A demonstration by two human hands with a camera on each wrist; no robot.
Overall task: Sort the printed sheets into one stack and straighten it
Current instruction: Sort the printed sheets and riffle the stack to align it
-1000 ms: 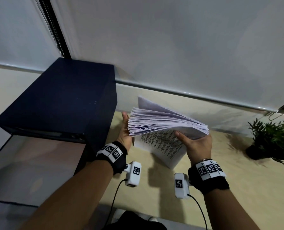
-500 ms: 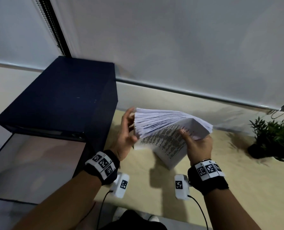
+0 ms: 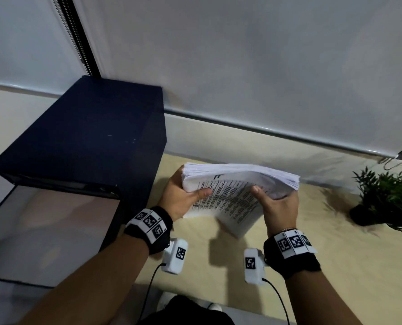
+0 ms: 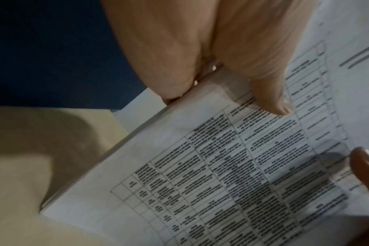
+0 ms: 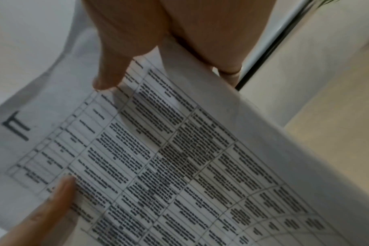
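Gripping the left edge of the stack [image 3: 240, 181], my left hand [image 3: 181, 200] has its thumb laid across the printed top sheet and its fingers behind the pile. Left of that hand stands a dark box [image 3: 82, 139], its side close to my knuckles; below the box lies a pale panel with a dark rim. On each wrist I wear a black band [image 3: 149, 227] with square black-and-white markers, and a small white camera [image 3: 175, 255] on a cable hangs under it.

Between my hands I hold the stack above the counter [image 3: 336, 266], tilted, with one corner pointing down toward me and its upper edge fanned slightly. In the wrist views the top sheet [image 4: 242, 166] carries a ruled table of dense black text, too blurred to read; only one large mark near the sheet's head, like two bars under a crossbar, stands out.

My right hand [image 3: 281, 209] clasps the right edge, thumb on the print, fingers underneath.

Pale and wood-toned, the counter runs along a grey-white wall with a roller blind [image 3: 242, 66]. At the far right sits a small green plant [image 3: 392, 195] in a dark pot.
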